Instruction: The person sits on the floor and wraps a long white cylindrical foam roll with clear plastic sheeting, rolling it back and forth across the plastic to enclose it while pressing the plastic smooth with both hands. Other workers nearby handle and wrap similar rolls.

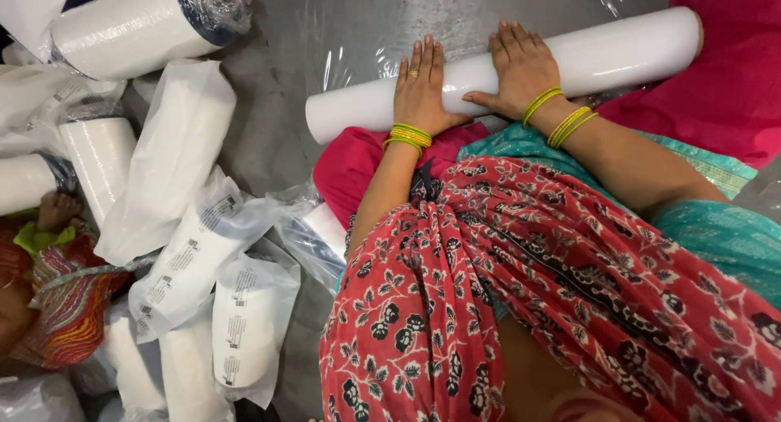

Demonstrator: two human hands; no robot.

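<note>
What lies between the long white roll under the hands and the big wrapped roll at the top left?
In the head view, only bare grey floor separates the long white roll from the big wrapped roll.

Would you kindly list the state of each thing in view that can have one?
Left hand: open, flat on the roll.
Right hand: open, palm down on the roll.
White roll: unbagged, lying on clear plastic sheet.
Bagged rolls: wrapped in plastic, piled on the floor.
Large roll: lying, plastic bunched at one end.

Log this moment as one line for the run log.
left hand: flat on white roll | right hand: flat on same roll | roll: lying on plastic sheet | bagged rolls: piled at left
</note>
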